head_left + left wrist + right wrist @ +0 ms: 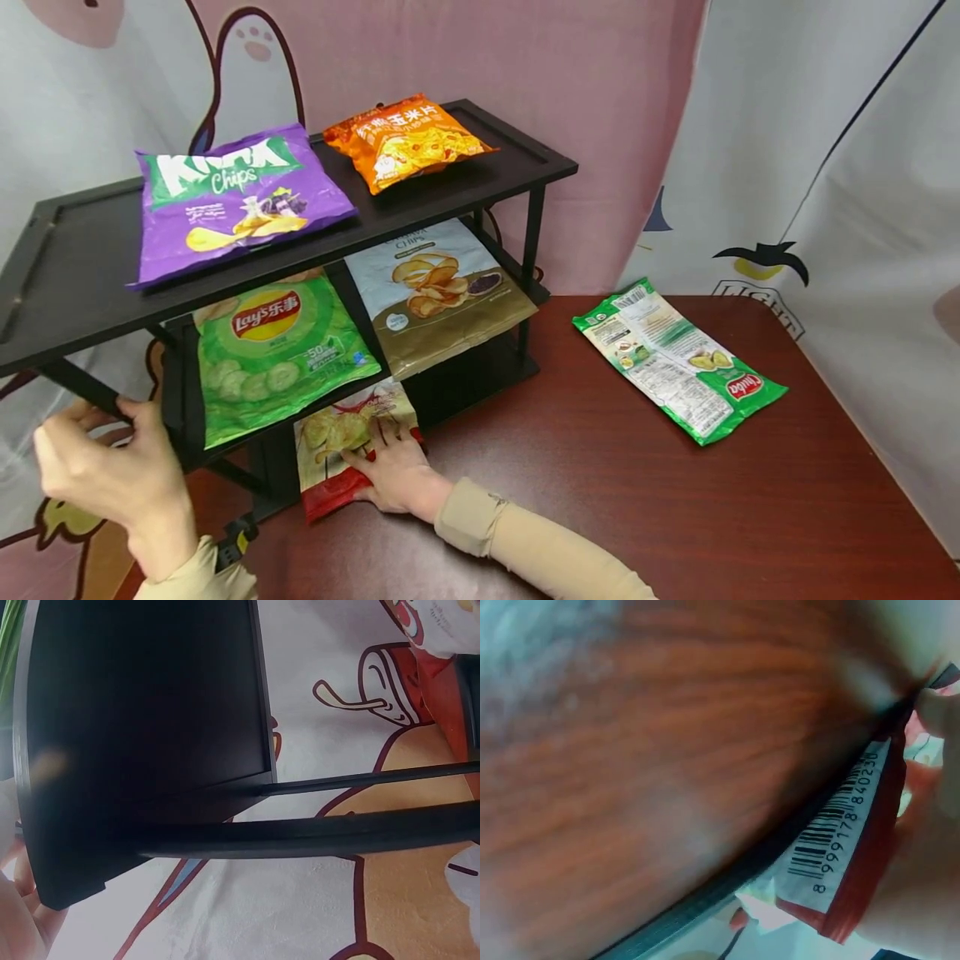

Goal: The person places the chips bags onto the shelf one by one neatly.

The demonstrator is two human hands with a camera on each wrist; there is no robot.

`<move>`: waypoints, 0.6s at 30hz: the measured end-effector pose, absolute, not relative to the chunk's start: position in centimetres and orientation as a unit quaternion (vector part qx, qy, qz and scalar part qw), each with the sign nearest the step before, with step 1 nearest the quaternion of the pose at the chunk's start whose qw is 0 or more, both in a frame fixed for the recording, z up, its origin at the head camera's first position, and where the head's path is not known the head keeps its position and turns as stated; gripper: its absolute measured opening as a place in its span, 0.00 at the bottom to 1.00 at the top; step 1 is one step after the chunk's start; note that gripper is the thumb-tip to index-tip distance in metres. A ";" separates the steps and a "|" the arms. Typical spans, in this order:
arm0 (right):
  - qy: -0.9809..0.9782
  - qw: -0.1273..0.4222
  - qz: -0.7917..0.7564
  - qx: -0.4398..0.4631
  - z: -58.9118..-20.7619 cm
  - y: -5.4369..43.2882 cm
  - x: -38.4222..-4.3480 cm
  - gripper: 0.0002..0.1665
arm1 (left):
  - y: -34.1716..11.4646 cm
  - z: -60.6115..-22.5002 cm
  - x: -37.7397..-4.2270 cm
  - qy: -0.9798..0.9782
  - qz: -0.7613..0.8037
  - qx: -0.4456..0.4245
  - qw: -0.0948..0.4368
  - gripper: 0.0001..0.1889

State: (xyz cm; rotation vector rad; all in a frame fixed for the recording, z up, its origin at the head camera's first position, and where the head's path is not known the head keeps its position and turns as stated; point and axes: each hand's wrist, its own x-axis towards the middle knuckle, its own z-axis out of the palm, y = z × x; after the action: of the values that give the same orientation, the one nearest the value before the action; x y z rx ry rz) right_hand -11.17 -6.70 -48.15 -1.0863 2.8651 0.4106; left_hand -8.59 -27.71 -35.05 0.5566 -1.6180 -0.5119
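Observation:
My left hand (116, 467) grips the black post at the left front corner of a black tiered rack (82, 250). In the left wrist view, part of that hand (30, 915) shows beside a dark shelf panel (150, 712). On the lowest shelf lies a cream and red chip bag (337, 433), its red end towards me. My right hand (397, 467) rests on its face with fingers spread. In the right wrist view, a barcode label (832, 832) shows on the bag's underside, with the hand (922, 847) beside it.
The middle shelf holds a green Lay's bag (285, 358) and a white and gold chip bag (442, 308). A purple bag (240, 200) and an orange bag (405, 142) lie on the top shelf. A green and white bag (675, 358) lies on the brown table (825, 500).

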 end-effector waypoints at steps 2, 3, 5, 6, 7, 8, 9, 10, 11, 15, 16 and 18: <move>0.929 0.022 0.137 -0.344 -48.0 -6.6 -10.9 0.37 | -27.6 -35.0 -8.6 -0.708 -0.222 0.246 0.624 0.06; 0.930 0.015 0.145 -0.337 -47.9 -6.5 -10.7 0.37 | -27.6 -34.9 -8.6 -0.708 -0.222 0.248 0.622 0.04; 0.935 0.004 0.161 -0.317 -47.4 -6.1 -10.0 0.37 | -27.5 -34.9 -8.6 -0.708 -0.223 0.245 0.624 0.04; 0.938 0.004 0.167 -0.304 -47.1 -5.9 -9.5 0.37 | -27.5 -34.9 -8.6 -0.707 -0.225 0.242 0.626 0.04; 0.940 0.008 0.173 -0.293 -46.8 -5.7 -9.1 0.38 | -27.5 -34.9 -8.6 -0.705 -0.226 0.239 0.628 0.05; 0.942 0.014 0.179 -0.284 -46.7 -5.6 -8.7 0.38 | -27.5 -34.9 -8.7 -0.706 -0.224 0.237 0.629 0.06; 0.943 0.027 0.180 -0.278 -46.5 -5.4 -8.4 0.38 | -27.5 -34.9 -8.6 -0.706 -0.221 0.234 0.630 0.04; 0.945 0.041 0.172 -0.275 -46.5 -5.3 -8.2 0.39 | -27.6 -35.0 -8.7 -0.707 -0.218 0.232 0.632 0.05; 0.946 0.054 0.165 -0.274 -46.6 -5.2 -8.0 0.39 | -27.6 -35.0 -8.7 -0.707 -0.215 0.233 0.632 0.04; 0.945 0.072 0.137 -0.288 -47.4 -5.0 -8.4 0.41 | -27.7 -34.9 -8.6 -0.708 -0.213 0.238 0.630 0.05; 0.945 0.067 0.131 -0.292 -47.5 -5.0 -8.5 0.41 | -27.7 -34.9 -8.6 -0.707 -0.214 0.239 0.630 0.05; 0.943 0.058 0.125 -0.302 -47.7 -5.0 -8.8 0.41 | -27.7 -35.0 -8.6 -0.706 -0.216 0.241 0.630 0.05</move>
State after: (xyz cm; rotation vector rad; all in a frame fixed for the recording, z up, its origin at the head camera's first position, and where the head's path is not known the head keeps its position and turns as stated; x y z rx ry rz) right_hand -8.78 -4.99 -47.74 -0.9154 2.8586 0.3780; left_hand -8.65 -27.69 -34.97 0.5527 -1.6166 -0.4949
